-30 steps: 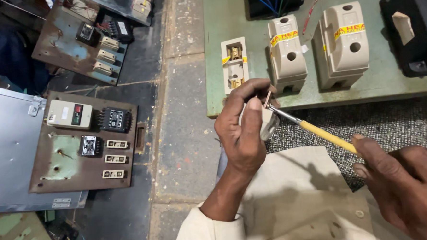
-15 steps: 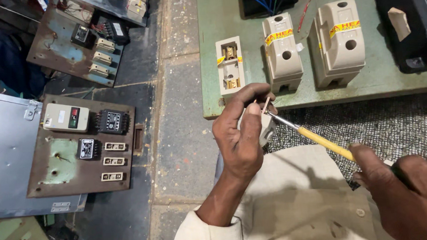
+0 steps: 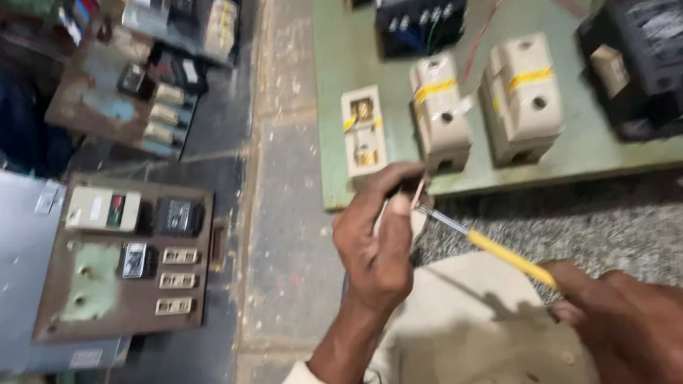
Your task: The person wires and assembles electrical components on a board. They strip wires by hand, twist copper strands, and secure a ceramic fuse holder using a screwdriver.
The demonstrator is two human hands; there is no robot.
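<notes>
My left hand (image 3: 378,240) is closed around a small pale part with a thin wire end sticking up from my fingertips; most of the part is hidden by my fingers. My right hand (image 3: 639,329) grips a yellow-handled screwdriver (image 3: 505,255), and its metal tip touches the part in my left hand. Both hands hover above my cream-clothed lap, just in front of a green board (image 3: 336,77).
On the green board sit an open cream fuse base (image 3: 363,129), two closed cream fuse housings (image 3: 439,111) (image 3: 525,96) with yellow bands, and black units (image 3: 646,56). A brown panel (image 3: 122,259) with small devices lies on the floor at left, another panel (image 3: 134,93) beyond it.
The view has shifted slightly and blurred. My hands keep the same hold, with the screwdriver tip still at the part in my left hand.
</notes>
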